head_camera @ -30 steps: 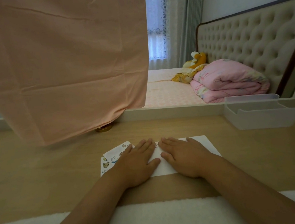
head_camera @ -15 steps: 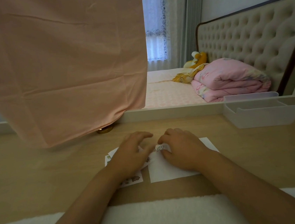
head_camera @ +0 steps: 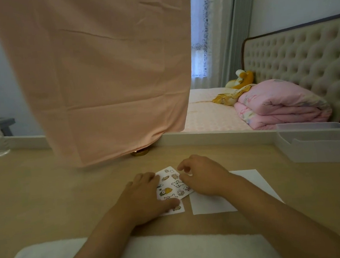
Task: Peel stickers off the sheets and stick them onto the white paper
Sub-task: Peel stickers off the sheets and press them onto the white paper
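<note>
While the small white cartoon sticker sheets (head_camera: 171, 185) are pressed onto the pale wooden table (head_camera: 45, 196) by the left hand (head_camera: 143, 197), fingers together, the right hand (head_camera: 204, 176) is curled at their right edge; pinching cannot be told. The plain white paper (head_camera: 253, 179) lies just right, under that wrist.

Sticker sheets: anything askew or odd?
Only the top sticker sheet: it lies tilted across the lower sheet, not squared with the white paper. Nothing torn or spilled.
</note>
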A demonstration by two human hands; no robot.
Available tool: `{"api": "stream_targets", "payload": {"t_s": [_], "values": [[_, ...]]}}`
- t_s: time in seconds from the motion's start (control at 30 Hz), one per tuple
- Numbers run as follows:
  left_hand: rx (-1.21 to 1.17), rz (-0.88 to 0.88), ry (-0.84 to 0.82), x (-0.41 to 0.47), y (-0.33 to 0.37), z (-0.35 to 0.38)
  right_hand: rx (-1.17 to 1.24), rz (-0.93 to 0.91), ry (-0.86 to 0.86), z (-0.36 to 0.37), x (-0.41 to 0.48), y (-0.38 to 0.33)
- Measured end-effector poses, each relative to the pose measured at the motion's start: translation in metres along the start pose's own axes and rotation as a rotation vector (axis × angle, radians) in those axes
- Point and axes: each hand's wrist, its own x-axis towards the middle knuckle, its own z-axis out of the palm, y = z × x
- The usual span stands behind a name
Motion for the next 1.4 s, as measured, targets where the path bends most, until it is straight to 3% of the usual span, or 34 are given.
{"api": "stream_targets", "payload": {"t_s": [0.27, 0.47, 0.6, 0.73, 0.8, 0.93, 1.0, 1.1, 1.4], "values": [[-0.023, 0.065, 0.133, -0.005, -0.012, 0.000, 0.027, 0.080, -0.035, 0.021, 0.015, -0.006], [-0.076, 0.057, 0.169, -0.004, -0.014, -0.001, 0.466, 0.129, 0.001, 0.023, 0.013, -0.007], [-0.196, 0.061, 0.230, -0.005, -0.014, -0.007, 0.894, 0.223, 0.080, 0.020, 0.013, -0.008], [-0.276, 0.073, 0.194, -0.004, -0.014, -0.002, 1.051, 0.253, 0.026, 0.017, 0.012, -0.013], [-0.319, 0.077, 0.173, -0.002, -0.016, 0.000, 0.913, 0.239, 0.037, 0.020, 0.012, -0.015], [-0.116, 0.064, 0.136, 0.000, -0.019, 0.001, 0.072, 0.113, 0.117, 0.024, 0.009, -0.011], [-0.055, 0.037, 0.072, -0.001, -0.019, 0.001, -0.117, 0.067, 0.025, 0.029, 0.007, -0.011], [-0.065, 0.028, 0.025, -0.001, -0.019, 0.001, -0.110, 0.023, -0.057, 0.034, 0.006, -0.013], [-0.077, 0.047, 0.090, 0.001, -0.020, 0.000, 0.142, -0.055, -0.032, 0.029, 0.000, -0.017]]}}
